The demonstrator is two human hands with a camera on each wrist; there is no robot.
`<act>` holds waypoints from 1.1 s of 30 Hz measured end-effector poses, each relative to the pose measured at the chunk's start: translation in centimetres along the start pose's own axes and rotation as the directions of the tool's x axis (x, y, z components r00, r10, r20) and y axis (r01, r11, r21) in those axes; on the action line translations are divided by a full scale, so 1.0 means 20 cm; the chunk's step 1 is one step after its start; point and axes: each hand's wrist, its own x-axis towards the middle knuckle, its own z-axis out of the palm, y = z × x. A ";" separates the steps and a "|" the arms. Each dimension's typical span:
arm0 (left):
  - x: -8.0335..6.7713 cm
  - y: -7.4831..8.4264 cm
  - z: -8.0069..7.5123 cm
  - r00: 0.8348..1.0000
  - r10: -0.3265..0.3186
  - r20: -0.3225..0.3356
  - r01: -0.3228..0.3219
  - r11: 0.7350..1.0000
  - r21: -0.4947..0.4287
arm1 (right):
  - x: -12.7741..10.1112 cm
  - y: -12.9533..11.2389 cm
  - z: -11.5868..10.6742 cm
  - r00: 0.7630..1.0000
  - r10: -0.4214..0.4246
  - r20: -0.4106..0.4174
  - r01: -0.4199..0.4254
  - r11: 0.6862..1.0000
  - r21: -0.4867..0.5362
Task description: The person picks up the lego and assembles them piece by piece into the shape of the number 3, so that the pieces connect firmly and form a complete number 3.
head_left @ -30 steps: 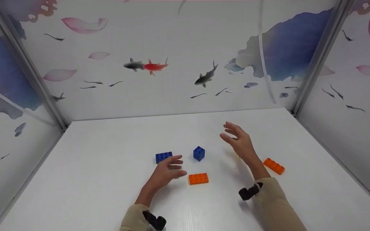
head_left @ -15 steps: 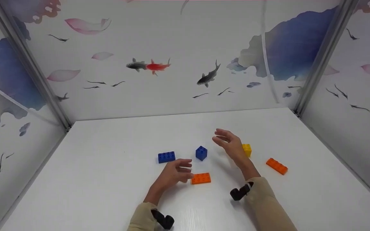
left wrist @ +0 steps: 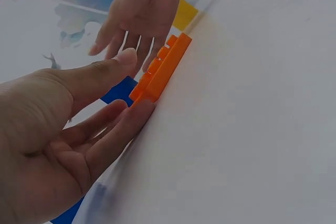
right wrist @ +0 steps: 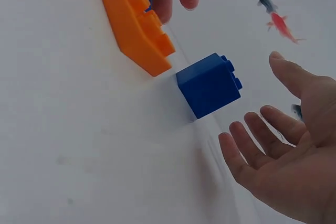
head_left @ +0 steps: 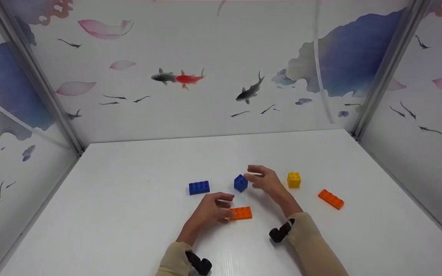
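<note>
Your left hand (head_left: 210,209), fingers loose, at flat orange studded plastic brick (head_left: 243,213); your right hand (head_left: 266,181), ungripped, beside upright blue plastic block (head_left: 240,183): careless sweep could topple block.

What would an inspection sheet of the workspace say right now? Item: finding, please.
Surface: white table, no spill seen.
Job's things: near orange brick, lying studs up; blue cube, standing behind it.
Clutter: yellow cube, flat blue brick, second orange brick; all apart.
Left hand: at the near orange brick's left end, contact unclear.
Right hand: open beside the blue cube, not touching.
Cables: nothing seen.
Surroundings: printed walls, metal posts.
</note>
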 end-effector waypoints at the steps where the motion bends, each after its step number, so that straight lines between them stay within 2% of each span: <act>1: 0.00 0.00 0.00 1.000 0.003 0.001 -0.003 1.000 0.005 | 0.00 0.00 0.01 1.000 0.007 0.006 -0.007 1.000 -0.009; 8: 0.00 -0.02 0.00 0.997 0.075 -0.006 -0.074 0.991 0.110 | 0.01 0.01 0.04 1.000 0.013 0.016 -0.012 0.998 -0.061; 19: 0.01 -0.02 0.01 0.996 0.088 0.016 -0.089 0.983 0.158 | 0.01 0.01 0.06 1.000 0.023 0.010 -0.021 0.989 -0.148; 23: 0.00 -0.02 0.00 0.998 0.064 0.007 -0.064 0.982 0.180 | 0.00 0.00 0.08 1.000 0.013 0.011 -0.011 0.985 -0.174; 33: 0.00 0.00 0.01 0.997 0.073 0.032 -0.077 0.979 0.187 | -0.02 -0.02 0.06 1.000 0.019 -0.020 -0.022 0.982 -0.190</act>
